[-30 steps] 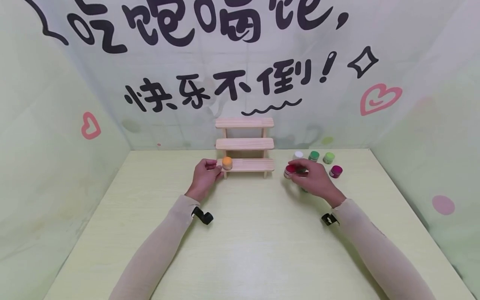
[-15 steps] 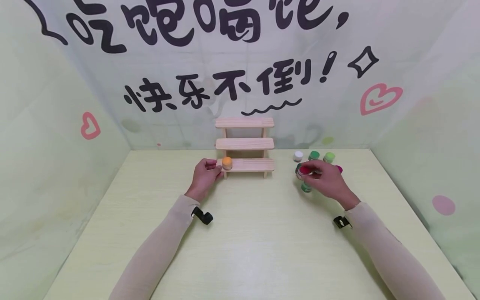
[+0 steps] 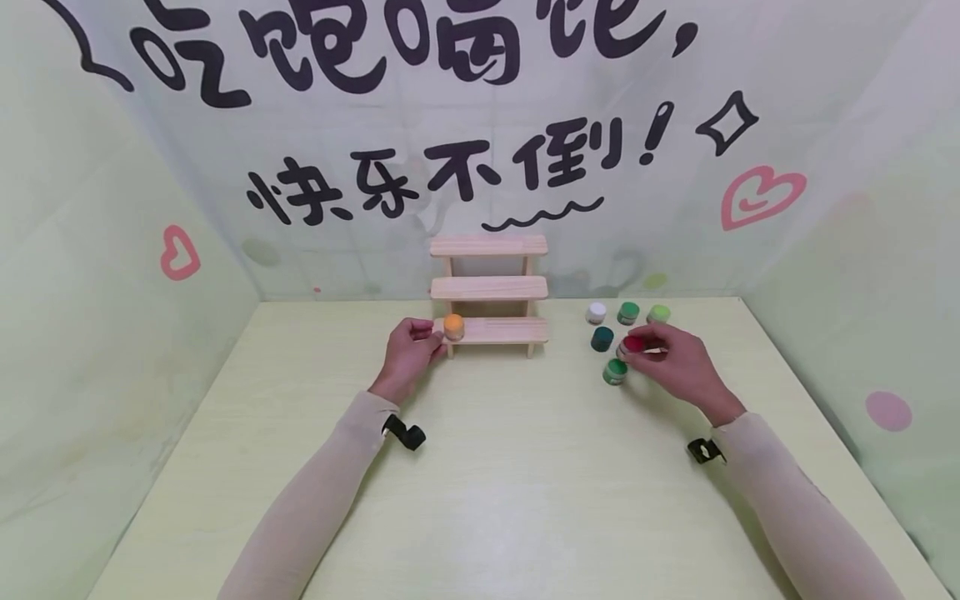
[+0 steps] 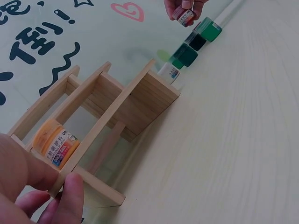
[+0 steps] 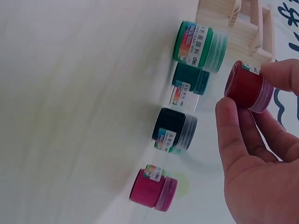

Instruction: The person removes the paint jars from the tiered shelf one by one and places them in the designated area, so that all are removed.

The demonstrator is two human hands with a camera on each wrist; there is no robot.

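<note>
A three-step wooden display stand (image 3: 491, 288) stands against the back wall. My left hand (image 3: 409, 354) pinches the left end of its lowest step between thumb and fingers, as the left wrist view shows. Right beside those fingers, an orange paint jar (image 4: 58, 144) sits on that step. Over on the right, my right hand (image 3: 681, 367) holds a small red paint jar (image 5: 245, 86) by thumb and fingertips, lifted above the table in the right wrist view. Close by stand a dark teal jar (image 3: 602, 338) and a green jar (image 3: 615, 372).
Behind them are a white jar (image 3: 596, 313), another green jar (image 3: 628, 313) and a light green jar (image 3: 659, 313). A magenta jar (image 5: 152, 189) shows in the right wrist view, hidden by my right hand in the head view. Printed cloth walls (image 3: 847, 275) enclose the table (image 3: 480, 492).
My right hand has carried the red jar rightward, away from the stand, uncovering the dark teal and front green jars and covering the magenta one. My left hand stays on the step.
</note>
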